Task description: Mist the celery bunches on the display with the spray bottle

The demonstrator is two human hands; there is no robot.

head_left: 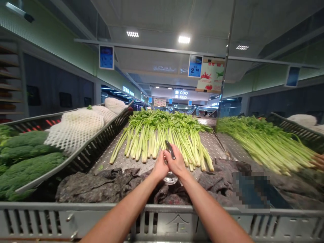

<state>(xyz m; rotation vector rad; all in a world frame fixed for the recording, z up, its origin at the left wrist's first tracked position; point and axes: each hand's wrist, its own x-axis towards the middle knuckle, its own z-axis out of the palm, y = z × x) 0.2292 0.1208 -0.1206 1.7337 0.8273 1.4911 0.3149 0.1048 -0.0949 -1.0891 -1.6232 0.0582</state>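
Over the front of a produce display, both my hands come together around what looks like a clear bottle with a black top [170, 150]. Its rounded clear bottom shows below my wrists, and the middle is hidden by my fingers. My right hand [177, 162] is closed with the black part against its thumb side. Pressed against it, my left hand [160, 166] is closed too, its fingers partly hidden. Just beyond lies a wide row of celery [157, 135], stalk ends towards me and leaves at the back, on a textured metal shelf [111, 168].
Crumpled dark grey cloth [88, 187] lines the front, behind a grey plastic rail [101, 216]. To the left are broccoli [27, 162] and net-wrapped produce [78, 125] beside a black slatted divider [83, 158]. A mirror [273, 98] stands on the right; a blurred dark panel [258, 190] lies near it.
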